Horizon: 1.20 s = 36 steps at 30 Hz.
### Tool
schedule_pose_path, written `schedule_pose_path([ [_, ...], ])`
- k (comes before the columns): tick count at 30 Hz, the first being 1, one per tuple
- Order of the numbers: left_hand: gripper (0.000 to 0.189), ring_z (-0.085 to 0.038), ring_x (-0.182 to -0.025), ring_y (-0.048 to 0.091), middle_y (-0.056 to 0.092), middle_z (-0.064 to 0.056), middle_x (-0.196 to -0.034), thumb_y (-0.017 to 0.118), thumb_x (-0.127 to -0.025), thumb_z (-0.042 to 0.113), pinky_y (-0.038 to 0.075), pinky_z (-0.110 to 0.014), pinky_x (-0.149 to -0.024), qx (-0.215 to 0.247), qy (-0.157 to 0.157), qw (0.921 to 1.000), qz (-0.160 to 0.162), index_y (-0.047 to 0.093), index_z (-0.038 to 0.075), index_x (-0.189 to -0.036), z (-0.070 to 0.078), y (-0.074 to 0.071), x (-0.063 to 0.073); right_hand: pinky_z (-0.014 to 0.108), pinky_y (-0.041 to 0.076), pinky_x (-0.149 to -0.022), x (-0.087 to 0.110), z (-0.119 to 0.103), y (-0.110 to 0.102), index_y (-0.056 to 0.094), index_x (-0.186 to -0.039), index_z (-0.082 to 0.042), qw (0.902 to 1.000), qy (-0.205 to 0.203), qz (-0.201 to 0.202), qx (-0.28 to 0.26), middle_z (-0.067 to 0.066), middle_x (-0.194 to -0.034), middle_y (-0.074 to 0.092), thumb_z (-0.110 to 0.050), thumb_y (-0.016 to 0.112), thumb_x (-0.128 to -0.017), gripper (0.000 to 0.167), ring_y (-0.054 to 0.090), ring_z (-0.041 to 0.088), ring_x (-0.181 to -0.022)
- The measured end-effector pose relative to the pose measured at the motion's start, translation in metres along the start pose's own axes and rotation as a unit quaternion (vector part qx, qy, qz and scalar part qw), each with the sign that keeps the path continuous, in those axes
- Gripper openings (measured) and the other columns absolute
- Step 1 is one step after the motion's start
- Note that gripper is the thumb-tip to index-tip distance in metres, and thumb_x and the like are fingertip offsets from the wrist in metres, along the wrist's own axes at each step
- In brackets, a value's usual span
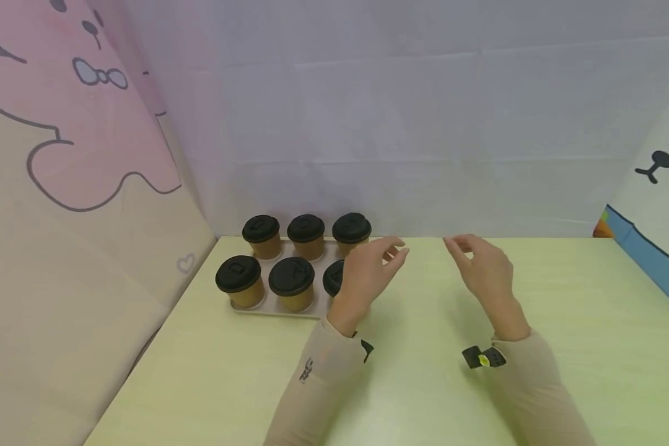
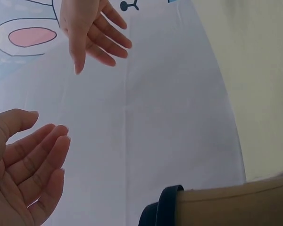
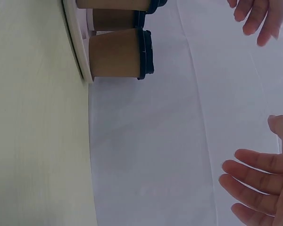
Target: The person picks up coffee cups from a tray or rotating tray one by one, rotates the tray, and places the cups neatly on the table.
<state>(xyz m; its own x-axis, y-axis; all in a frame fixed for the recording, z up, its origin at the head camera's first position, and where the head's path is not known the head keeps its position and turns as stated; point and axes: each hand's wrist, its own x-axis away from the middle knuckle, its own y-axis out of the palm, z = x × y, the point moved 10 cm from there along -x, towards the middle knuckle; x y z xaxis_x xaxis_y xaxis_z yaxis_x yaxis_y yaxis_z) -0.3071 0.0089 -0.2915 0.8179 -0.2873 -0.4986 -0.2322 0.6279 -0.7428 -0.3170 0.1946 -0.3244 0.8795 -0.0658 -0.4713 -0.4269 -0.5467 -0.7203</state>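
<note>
Both hands hover over the table, palms turned toward each other with a gap between them. The left hand (image 1: 366,271) overlaps the front right cup (image 1: 332,278) in the head view; its fingers are loosely bent and hold nothing. To the right, the right hand (image 1: 484,267) has relaxed fingers with nothing in them. In the right wrist view its spread fingers (image 3: 259,181) show plainly. Several brown paper cups with black lids, one of them a front middle cup (image 1: 292,284), stand upright in two rows on a pale tray (image 1: 279,314).
The pale yellow-green table (image 1: 424,384) reaches back to a white cloth backdrop (image 1: 396,124). On the left is a cloth panel with a pink cartoon figure (image 1: 89,124). Another printed panel (image 1: 652,210) hangs at the right. A dark strap (image 1: 484,357) is on the right wrist.
</note>
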Motion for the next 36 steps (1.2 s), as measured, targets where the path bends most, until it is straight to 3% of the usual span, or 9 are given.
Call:
schedule_pose_path([
  [5, 0.020, -0.009, -0.072, 0.065, 0.071, 0.003, -0.081, 0.060, -0.089, 0.029, 0.041, -0.015, -0.054, 0.023, -0.009, 0.9989, 0.039, 0.069, 0.017, -0.102, -0.015, -0.023, 0.010, 0.037, 0.044, -0.054, 0.000, -0.004, 0.001, 0.063, -0.108, -0.005, 0.9999, -0.007, 0.007, -0.005, 0.015, -0.097, 0.069, -0.044, 0.043, -0.095, 0.046, 0.063, 0.036, -0.085],
  [12, 0.017, -0.012, -0.071, 0.066, 0.071, 0.000, -0.079, 0.063, -0.086, 0.024, 0.051, -0.024, -0.060, 0.050, 0.003, 0.9925, 0.112, 0.070, 0.012, -0.098, -0.029, -0.063, 0.024, 0.042, 0.046, -0.058, 0.001, -0.012, -0.001, 0.065, -0.105, -0.004, 0.9992, -0.019, 0.030, -0.017, 0.016, -0.093, 0.070, -0.038, 0.047, -0.094, 0.040, 0.064, 0.034, -0.082],
  [17, 0.019, -0.015, -0.071, 0.066, 0.071, -0.003, -0.080, 0.064, -0.086, 0.023, 0.053, -0.032, -0.064, 0.058, -0.027, 0.9882, 0.139, 0.069, 0.011, -0.099, -0.045, -0.085, 0.036, 0.045, 0.048, -0.063, -0.002, -0.024, -0.004, 0.066, -0.102, -0.002, 0.9974, -0.037, 0.047, -0.040, 0.016, -0.090, 0.070, -0.028, 0.055, -0.091, 0.029, 0.065, 0.032, -0.079],
  [22, 0.019, -0.015, -0.072, 0.065, 0.070, -0.003, -0.081, 0.063, -0.087, 0.022, 0.051, -0.032, -0.065, 0.071, -0.063, 0.9860, 0.137, 0.068, 0.012, -0.102, -0.058, -0.095, 0.045, 0.045, 0.051, -0.070, -0.004, -0.030, -0.001, 0.066, -0.101, -0.002, 0.9960, -0.037, 0.041, -0.071, 0.016, -0.091, 0.070, -0.024, 0.057, -0.091, 0.026, 0.066, 0.031, -0.079],
  [27, 0.015, -0.016, -0.070, 0.066, 0.070, -0.004, -0.078, 0.064, -0.086, 0.020, 0.050, -0.031, -0.064, 0.043, -0.084, 0.9855, 0.141, 0.069, 0.010, -0.095, -0.069, -0.101, 0.051, 0.045, 0.051, -0.071, -0.003, -0.032, 0.006, 0.066, -0.100, -0.001, 0.9945, -0.031, 0.037, -0.093, 0.016, -0.090, 0.070, -0.023, 0.058, -0.090, 0.025, 0.066, 0.031, -0.079],
  [36, 0.014, -0.018, -0.067, 0.065, 0.069, -0.006, -0.073, 0.064, -0.086, 0.020, 0.049, -0.031, -0.061, 0.013, -0.089, 0.9857, 0.142, 0.068, 0.007, -0.085, -0.084, -0.104, 0.053, 0.044, 0.052, -0.071, -0.003, -0.033, 0.015, 0.067, -0.099, -0.001, 0.9953, -0.036, 0.026, -0.086, 0.016, -0.089, 0.070, -0.022, 0.058, -0.090, 0.024, 0.067, 0.031, -0.078],
])
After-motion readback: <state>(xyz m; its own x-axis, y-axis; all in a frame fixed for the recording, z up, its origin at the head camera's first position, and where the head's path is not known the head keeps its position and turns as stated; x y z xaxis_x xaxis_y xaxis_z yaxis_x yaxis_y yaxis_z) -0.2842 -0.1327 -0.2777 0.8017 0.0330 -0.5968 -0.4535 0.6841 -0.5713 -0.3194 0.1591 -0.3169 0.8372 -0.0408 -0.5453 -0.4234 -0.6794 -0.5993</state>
